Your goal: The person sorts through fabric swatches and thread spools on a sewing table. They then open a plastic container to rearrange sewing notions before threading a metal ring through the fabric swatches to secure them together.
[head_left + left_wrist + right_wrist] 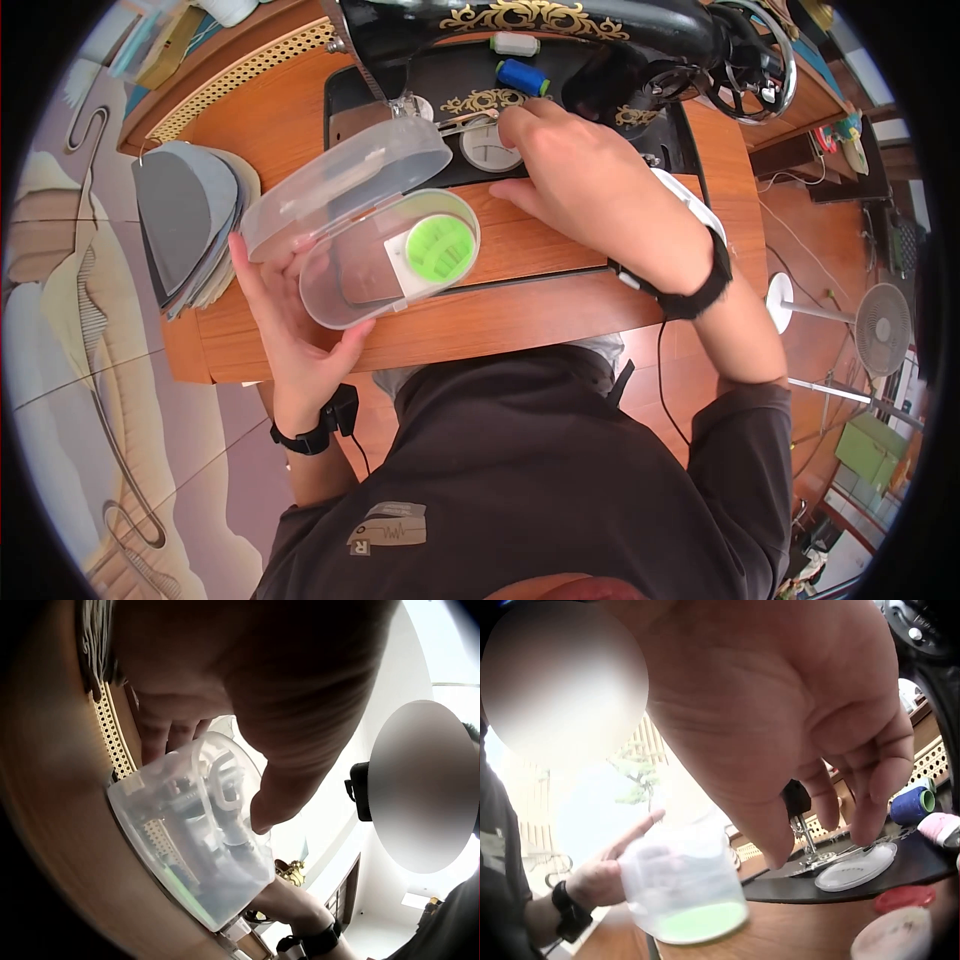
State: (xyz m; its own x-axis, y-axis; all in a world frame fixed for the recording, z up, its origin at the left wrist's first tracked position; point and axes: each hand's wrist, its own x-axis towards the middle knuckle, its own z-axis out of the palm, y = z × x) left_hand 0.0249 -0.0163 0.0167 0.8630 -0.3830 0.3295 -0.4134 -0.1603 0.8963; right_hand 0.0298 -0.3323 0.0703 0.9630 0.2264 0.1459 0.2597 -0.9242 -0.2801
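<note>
My left hand (300, 300) grips a clear plastic box (345, 265), thumb on the near side and fingers behind it. The hinged lid (350, 180) of the box stands raised. A round bright green disc-shaped item (440, 248) and a white card (398, 262) lie inside at the right end. My right hand (590, 180) hangs over the front of the sewing machine bed, thumb and fingers apart, nothing showing between them. Beside its fingertips are a slim metal tool (465, 122) and a round clear dish (488, 155).
A black sewing machine (550, 25) spans the back. Blue (523, 77) and pale (515, 44) thread spools lie on its bed. Fabric swatches (185, 215) hang at the table's left. A red lid (905, 898) and a whitish round container (892, 936) stand near my right hand.
</note>
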